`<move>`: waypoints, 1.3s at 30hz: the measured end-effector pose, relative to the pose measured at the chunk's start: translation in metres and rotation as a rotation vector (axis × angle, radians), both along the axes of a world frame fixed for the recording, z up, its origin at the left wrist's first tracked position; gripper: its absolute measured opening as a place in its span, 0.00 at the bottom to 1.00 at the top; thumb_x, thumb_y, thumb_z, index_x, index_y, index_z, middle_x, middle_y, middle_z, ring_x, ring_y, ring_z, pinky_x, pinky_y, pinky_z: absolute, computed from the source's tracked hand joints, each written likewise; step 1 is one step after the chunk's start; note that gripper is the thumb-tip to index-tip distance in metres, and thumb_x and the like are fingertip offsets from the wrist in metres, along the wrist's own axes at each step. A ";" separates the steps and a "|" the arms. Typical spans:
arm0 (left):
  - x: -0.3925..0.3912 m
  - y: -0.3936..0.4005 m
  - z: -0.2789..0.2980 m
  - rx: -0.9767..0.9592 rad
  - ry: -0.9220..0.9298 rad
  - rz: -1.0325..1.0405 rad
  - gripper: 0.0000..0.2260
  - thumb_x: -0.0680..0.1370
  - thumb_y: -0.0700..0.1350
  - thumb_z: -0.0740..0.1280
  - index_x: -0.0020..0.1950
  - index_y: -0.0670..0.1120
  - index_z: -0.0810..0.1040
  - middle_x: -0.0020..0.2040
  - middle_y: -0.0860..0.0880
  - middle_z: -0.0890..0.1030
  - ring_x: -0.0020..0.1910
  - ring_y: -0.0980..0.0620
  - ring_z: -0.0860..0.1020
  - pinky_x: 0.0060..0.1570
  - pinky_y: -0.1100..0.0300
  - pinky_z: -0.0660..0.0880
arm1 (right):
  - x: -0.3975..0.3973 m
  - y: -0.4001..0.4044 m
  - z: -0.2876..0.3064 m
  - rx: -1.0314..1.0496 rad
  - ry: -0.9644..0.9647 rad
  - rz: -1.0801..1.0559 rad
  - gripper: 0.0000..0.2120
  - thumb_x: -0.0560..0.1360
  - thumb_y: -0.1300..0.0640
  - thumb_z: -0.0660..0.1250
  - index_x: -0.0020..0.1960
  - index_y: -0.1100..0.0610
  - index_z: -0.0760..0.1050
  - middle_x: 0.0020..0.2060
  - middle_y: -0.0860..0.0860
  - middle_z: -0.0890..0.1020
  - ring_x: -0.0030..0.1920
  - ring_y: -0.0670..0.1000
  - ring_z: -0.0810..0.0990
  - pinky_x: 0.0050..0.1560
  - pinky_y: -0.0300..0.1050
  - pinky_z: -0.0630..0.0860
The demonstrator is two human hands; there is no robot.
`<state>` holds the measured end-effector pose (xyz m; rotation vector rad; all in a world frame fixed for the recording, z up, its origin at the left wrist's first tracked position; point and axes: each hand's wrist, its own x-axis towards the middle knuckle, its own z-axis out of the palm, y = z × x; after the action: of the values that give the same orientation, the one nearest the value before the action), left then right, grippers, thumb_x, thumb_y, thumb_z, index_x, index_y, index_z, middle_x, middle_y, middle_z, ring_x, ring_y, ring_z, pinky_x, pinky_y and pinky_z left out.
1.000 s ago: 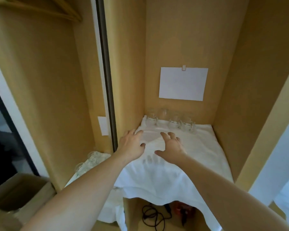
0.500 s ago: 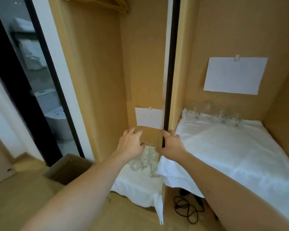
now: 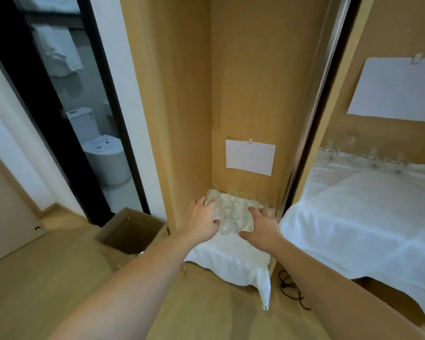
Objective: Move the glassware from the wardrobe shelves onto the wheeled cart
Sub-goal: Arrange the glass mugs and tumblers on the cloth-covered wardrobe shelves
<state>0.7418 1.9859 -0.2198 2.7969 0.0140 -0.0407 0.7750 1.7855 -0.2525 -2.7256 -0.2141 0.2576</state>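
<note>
Left hand and right hand flank clear glasses between them; fingers touching, grasp unclear, motion blur.

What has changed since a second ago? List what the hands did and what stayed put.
Both hands left the right-hand shelf and swung left to the narrow compartment. The left hand and right hand now close in on either side of the cluster of clear drinking glasses on the white cloth; a firm grip cannot be confirmed. The row of clear glasses at the back of the right shelf stayed put, as did the white paper sheet.
</note>
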 end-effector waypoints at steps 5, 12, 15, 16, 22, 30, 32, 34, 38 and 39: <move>0.031 0.031 -0.022 0.009 0.036 0.035 0.27 0.81 0.53 0.65 0.79 0.53 0.63 0.77 0.44 0.66 0.76 0.41 0.62 0.72 0.47 0.65 | 0.028 0.025 -0.027 0.021 0.074 0.017 0.40 0.74 0.40 0.71 0.79 0.48 0.56 0.75 0.54 0.63 0.72 0.59 0.67 0.65 0.52 0.73; 0.084 0.050 -0.059 0.023 0.151 0.065 0.28 0.81 0.54 0.65 0.79 0.50 0.62 0.76 0.46 0.67 0.74 0.42 0.64 0.70 0.48 0.67 | 0.079 0.054 -0.069 0.060 0.199 -0.010 0.39 0.74 0.42 0.72 0.79 0.50 0.58 0.72 0.54 0.66 0.71 0.59 0.66 0.68 0.53 0.71; 0.114 0.055 -0.073 -0.008 0.185 0.094 0.28 0.81 0.54 0.64 0.80 0.51 0.61 0.78 0.47 0.64 0.75 0.43 0.62 0.69 0.48 0.67 | 0.110 0.061 -0.084 0.047 0.238 -0.009 0.38 0.74 0.42 0.71 0.79 0.50 0.59 0.71 0.55 0.66 0.71 0.59 0.67 0.68 0.52 0.71; 0.121 0.057 -0.077 -0.010 0.193 0.100 0.28 0.81 0.55 0.64 0.80 0.51 0.61 0.78 0.47 0.64 0.75 0.43 0.62 0.68 0.48 0.68 | 0.117 0.062 -0.088 0.043 0.245 -0.010 0.38 0.74 0.42 0.71 0.79 0.50 0.59 0.71 0.55 0.66 0.71 0.59 0.67 0.68 0.52 0.71; 0.169 0.069 -0.113 -0.011 0.289 0.137 0.29 0.80 0.55 0.65 0.80 0.50 0.62 0.76 0.46 0.66 0.73 0.41 0.65 0.68 0.47 0.70 | 0.164 0.069 -0.115 0.062 0.291 -0.024 0.39 0.74 0.40 0.71 0.79 0.51 0.59 0.69 0.57 0.69 0.69 0.59 0.71 0.69 0.52 0.71; 0.213 0.082 -0.171 -0.140 0.355 0.264 0.32 0.77 0.54 0.70 0.78 0.47 0.65 0.73 0.43 0.70 0.69 0.40 0.71 0.68 0.50 0.70 | 0.194 0.080 -0.168 0.031 0.433 -0.073 0.40 0.75 0.39 0.70 0.80 0.51 0.58 0.71 0.57 0.68 0.71 0.58 0.71 0.68 0.48 0.70; 0.226 0.087 -0.188 -0.154 0.366 0.282 0.31 0.77 0.53 0.70 0.78 0.47 0.66 0.72 0.43 0.71 0.68 0.41 0.72 0.66 0.52 0.70 | 0.202 0.083 -0.182 0.015 0.458 -0.082 0.40 0.75 0.39 0.70 0.80 0.52 0.58 0.71 0.58 0.69 0.70 0.58 0.71 0.67 0.47 0.71; 0.241 0.093 -0.208 -0.172 0.392 0.301 0.31 0.77 0.54 0.70 0.77 0.48 0.66 0.72 0.45 0.70 0.68 0.42 0.71 0.63 0.53 0.71 | 0.216 0.088 -0.200 -0.002 0.491 -0.109 0.40 0.75 0.38 0.71 0.80 0.52 0.58 0.71 0.58 0.68 0.70 0.58 0.71 0.68 0.47 0.71; 0.262 0.101 -0.240 -0.181 0.471 0.262 0.31 0.78 0.54 0.69 0.79 0.48 0.63 0.73 0.44 0.69 0.71 0.42 0.68 0.65 0.50 0.70 | 0.237 0.099 -0.227 0.013 0.529 -0.198 0.40 0.75 0.39 0.72 0.79 0.52 0.59 0.70 0.58 0.69 0.71 0.58 0.71 0.66 0.48 0.71; 0.269 0.104 -0.249 -0.175 0.483 0.246 0.32 0.78 0.53 0.69 0.79 0.48 0.63 0.73 0.44 0.69 0.71 0.42 0.69 0.65 0.50 0.71 | 0.241 0.103 -0.235 0.031 0.541 -0.221 0.39 0.75 0.40 0.72 0.78 0.52 0.60 0.70 0.58 0.70 0.70 0.58 0.71 0.66 0.48 0.72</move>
<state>1.0110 2.0896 -0.4684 2.5233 0.4459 -0.6207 1.0162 1.8887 -0.4871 -2.5065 0.2301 0.8920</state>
